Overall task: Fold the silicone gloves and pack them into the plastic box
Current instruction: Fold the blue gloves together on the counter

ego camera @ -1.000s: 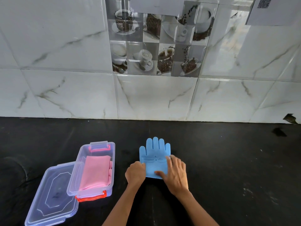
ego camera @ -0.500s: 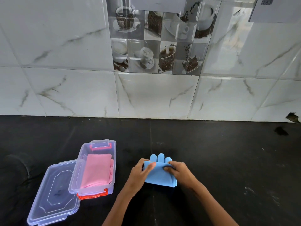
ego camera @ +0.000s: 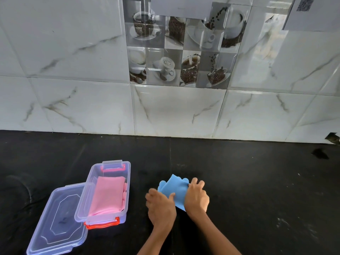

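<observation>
A blue silicone glove [ego camera: 174, 188] lies folded on the black counter, its fingertips poking out at the far edge. My left hand [ego camera: 161, 205] grips its near left side and my right hand [ego camera: 196, 196] presses and holds its right side. To the left stands a clear plastic box [ego camera: 110, 166] with red clasps, open on top. A folded pink glove [ego camera: 107, 195] lies inside it.
The box's clear lid [ego camera: 58, 219] lies flat on the counter, tucked partly under the box's left side. A white marble-tiled wall [ego camera: 174, 111] rises behind the black counter [ego camera: 257, 181]. A small dark chip marks the wall's base at far right.
The glove was flat with fingers spread a second ago. Both hands have folded it over into a compact bundle and turned it slightly, and the left hand has shifted to the left edge.
</observation>
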